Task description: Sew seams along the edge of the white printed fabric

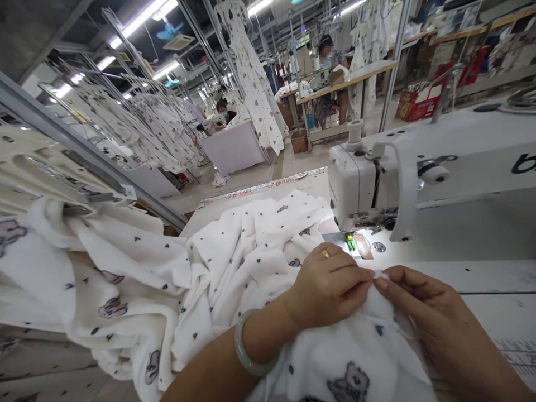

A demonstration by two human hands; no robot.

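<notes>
White printed fabric (234, 251) with small dark marks and animal figures lies bunched over the sewing table and spreads to the left. My left hand (330, 285), with a ring and a pale bangle, pinches an edge of it. Close by on the right, my right hand (419, 301) pinches the same edge between thumb and fingers, the fingertips of both hands nearly touching. Just beyond them stands a white sewing machine (360, 178), its needle area lit. A small green and yellow piece (350, 242) sits by the presser foot.
At the left, a metal rail (84, 145) and hangers (37, 162) hold more cloth. Printed garments (255, 84) hang beyond the table. A person (330, 61) works at another machine farther back. A red box (419, 103) stands on the right.
</notes>
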